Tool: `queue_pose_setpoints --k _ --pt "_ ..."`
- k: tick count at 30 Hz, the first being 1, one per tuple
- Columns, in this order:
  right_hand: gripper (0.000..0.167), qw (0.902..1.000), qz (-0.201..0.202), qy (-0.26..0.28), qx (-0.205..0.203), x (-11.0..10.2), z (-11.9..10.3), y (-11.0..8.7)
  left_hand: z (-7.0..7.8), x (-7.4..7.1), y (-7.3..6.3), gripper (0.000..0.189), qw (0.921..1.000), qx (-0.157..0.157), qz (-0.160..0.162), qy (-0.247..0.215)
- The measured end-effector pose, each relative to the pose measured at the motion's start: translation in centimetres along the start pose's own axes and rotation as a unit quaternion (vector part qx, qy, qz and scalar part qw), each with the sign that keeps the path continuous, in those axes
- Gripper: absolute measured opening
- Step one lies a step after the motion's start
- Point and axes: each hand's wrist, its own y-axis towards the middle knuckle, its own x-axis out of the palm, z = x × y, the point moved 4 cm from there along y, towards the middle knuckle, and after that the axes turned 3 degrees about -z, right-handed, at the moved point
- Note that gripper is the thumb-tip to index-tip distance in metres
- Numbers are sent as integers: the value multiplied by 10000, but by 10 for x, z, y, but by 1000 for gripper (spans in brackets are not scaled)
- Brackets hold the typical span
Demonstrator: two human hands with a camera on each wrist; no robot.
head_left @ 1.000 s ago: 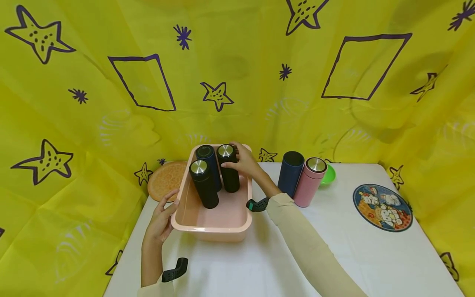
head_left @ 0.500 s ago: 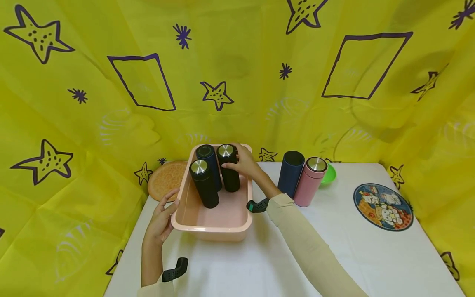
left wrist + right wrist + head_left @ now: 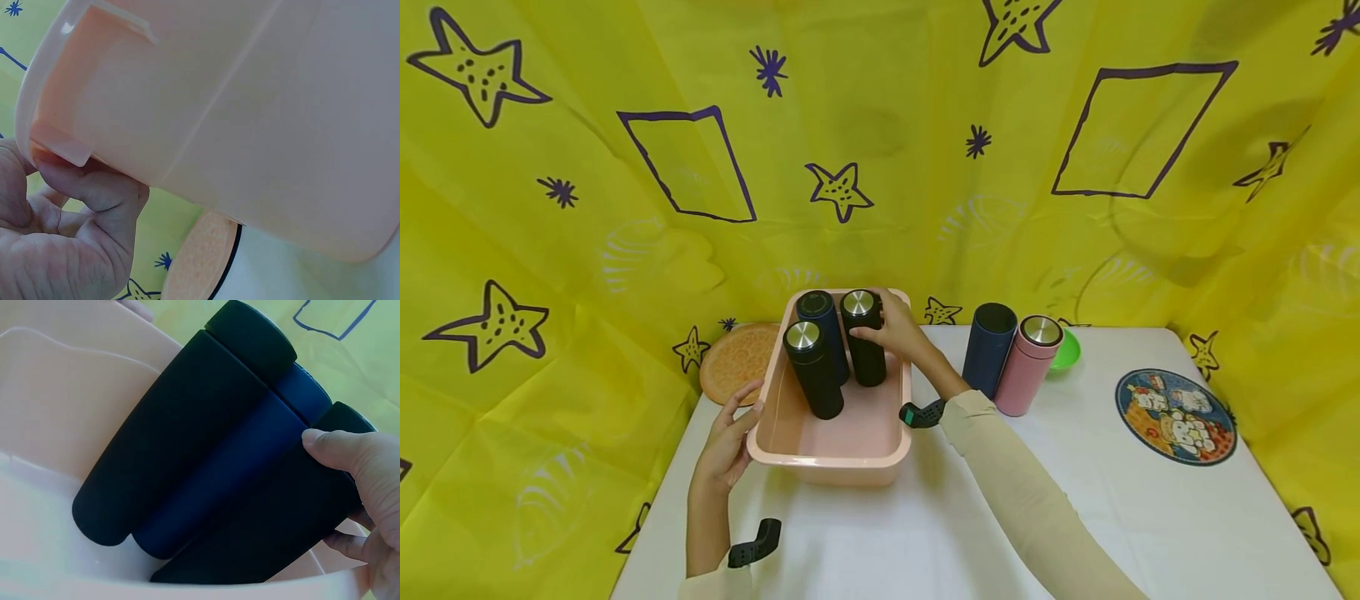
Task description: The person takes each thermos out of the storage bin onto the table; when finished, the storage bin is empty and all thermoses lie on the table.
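Observation:
In the head view a pale pink plastic basin (image 3: 827, 461) holds three thermos bottles, all upright and close together. My left hand (image 3: 722, 446) grips the basin's left rim; the left wrist view has its fingers (image 3: 94, 184) curled under the lip. With thumb and fingers my right hand (image 3: 895, 329) holds the upper part of the right black thermos (image 3: 867, 354), which has a silver lid top. Beside that bottle stand the dark blue thermos (image 3: 827, 321) and another black thermos (image 3: 815, 379). The right wrist view shows my right thumb (image 3: 328, 447) pressed on the black bottle.
Right of the basin, a navy thermos (image 3: 987, 350) and a pink thermos (image 3: 1027, 371) stand side by side, a green bowl (image 3: 1066, 352) partly behind them. A round patterned mat (image 3: 1176, 417) lies at the far right. Behind the basin's left is an orange-brown round mat (image 3: 733, 362).

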Motion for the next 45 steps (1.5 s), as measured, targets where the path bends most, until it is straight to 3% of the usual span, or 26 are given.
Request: queue_pose_setpoints --k 10,29,33,45 --pt "74 9997 140 23 -188 -1 -3 -3 0 2 0 45 10000 15 -29 0" --pt "75 9988 312 361 -98 -6 -4 -17 -2 1 -3 38 9999 -100 0 -13" --pt "76 9985 359 400 -113 -12 -10 -18 0 1 -3 34 9999 -36 -80 -92" --pt "75 9925 626 710 -771 -32 -48 -22 1 1 -2 35 9999 -78 -60 -118"
